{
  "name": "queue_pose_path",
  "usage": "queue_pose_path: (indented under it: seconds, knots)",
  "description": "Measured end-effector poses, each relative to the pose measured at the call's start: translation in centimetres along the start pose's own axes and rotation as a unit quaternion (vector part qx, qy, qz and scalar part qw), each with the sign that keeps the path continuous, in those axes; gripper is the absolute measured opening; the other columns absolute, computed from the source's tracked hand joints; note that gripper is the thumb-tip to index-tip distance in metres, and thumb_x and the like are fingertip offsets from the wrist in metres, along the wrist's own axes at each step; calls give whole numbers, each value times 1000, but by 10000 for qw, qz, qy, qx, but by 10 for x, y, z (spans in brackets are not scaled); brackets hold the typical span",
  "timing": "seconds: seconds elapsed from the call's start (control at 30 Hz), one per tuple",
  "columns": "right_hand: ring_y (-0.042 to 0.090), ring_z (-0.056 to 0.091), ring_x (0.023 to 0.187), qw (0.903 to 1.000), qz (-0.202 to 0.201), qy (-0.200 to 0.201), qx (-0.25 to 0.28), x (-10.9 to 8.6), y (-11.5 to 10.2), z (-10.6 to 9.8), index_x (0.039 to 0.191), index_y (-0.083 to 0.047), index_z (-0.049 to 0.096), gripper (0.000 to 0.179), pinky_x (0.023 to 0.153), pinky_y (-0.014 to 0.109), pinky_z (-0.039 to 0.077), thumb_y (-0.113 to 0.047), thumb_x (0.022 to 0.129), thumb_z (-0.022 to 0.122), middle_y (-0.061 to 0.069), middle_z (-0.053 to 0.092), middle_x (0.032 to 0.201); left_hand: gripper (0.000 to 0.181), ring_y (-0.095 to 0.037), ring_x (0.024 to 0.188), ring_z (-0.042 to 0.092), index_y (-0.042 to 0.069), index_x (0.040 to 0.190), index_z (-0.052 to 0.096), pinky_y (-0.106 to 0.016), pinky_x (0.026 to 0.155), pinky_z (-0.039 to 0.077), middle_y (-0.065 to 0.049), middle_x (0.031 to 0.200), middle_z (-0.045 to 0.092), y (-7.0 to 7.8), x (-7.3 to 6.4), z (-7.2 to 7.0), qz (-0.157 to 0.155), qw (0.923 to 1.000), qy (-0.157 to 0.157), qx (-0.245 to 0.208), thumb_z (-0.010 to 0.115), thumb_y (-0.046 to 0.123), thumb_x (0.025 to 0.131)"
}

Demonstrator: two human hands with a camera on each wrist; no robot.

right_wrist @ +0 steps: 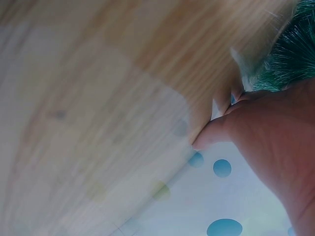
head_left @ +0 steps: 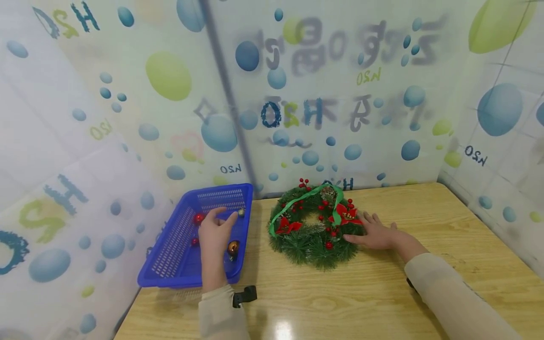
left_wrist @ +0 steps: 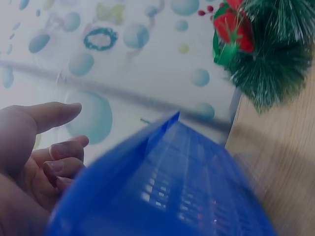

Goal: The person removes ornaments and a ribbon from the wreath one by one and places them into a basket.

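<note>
A green Christmas wreath (head_left: 314,249) lies on the table, trimmed with red poinsettia flowers (head_left: 289,226), red berries and a green ribbon (head_left: 312,192). My right hand (head_left: 378,235) rests at the wreath's right edge with its fingers spread. Over the blue plastic basket (head_left: 170,282) hovers my left hand (head_left: 216,236), thumb and forefinger apart and nothing visible between them. In the left wrist view, the other fingers of that hand (left_wrist: 37,147) are loosely bent beside the basket wall. Inside the basket are a red ball (head_left: 199,218), a bronze ball (head_left: 233,247) and several smaller ornaments.
The wooden table (head_left: 323,302) meets a patterned curtain (head_left: 340,94) at the back and on both sides. The basket stands at the table's left edge, just left of the wreath. A black strap mount (head_left: 245,296) sits on the left wrist.
</note>
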State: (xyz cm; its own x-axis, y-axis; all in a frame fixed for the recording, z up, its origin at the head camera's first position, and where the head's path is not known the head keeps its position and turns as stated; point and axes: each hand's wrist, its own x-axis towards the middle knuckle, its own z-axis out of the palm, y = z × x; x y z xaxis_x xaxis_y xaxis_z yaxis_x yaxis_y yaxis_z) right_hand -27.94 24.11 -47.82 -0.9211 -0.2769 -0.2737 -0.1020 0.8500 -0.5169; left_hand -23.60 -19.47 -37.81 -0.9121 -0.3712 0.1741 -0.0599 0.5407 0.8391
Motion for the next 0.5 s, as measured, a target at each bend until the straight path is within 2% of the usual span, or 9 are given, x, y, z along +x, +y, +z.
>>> queue_pose_path:
  seconds: [0.1, 0.23, 0.37, 0.5]
  knots:
    - [58, -11, 160, 10000, -19, 9, -3, 1, 0, -1, 171, -4, 1, 123, 109, 89, -17, -83, 93, 55, 31, -6, 175, 51, -15, 61, 45, 12, 142, 66, -30, 53, 38, 1, 75, 55, 8, -3, 8, 66, 10000, -37, 1, 75, 38, 99]
    - [58, -11, 160, 10000, -23, 37, -31, 2, 0, -1, 171, -4, 1, 123, 109, 89, -17, -83, 94, 54, 31, -6, 175, 49, -15, 61, 47, 13, 141, 68, -31, 58, 41, 2, 74, 56, 18, -6, 20, 390, 9992, -72, 39, 76, 37, 98]
    - [59, -10, 159, 10000, 7, 33, -44, 1, -1, -1, 171, -4, 2, 123, 109, 89, -15, -83, 93, 55, 32, -4, 175, 46, -14, 62, 46, 12, 136, 70, -32, 63, 41, 5, 72, 53, 24, -9, 33, 706, 9972, -227, -1, 78, 35, 97]
    - [59, -10, 159, 10000, 10, 12, 17, -2, -2, -1, 171, -4, 3, 124, 109, 89, -15, -83, 92, 56, 32, -4, 175, 44, -14, 62, 43, 13, 134, 71, -32, 62, 40, 5, 70, 47, 29, -14, 44, 831, 9955, -444, -100, 80, 34, 96]
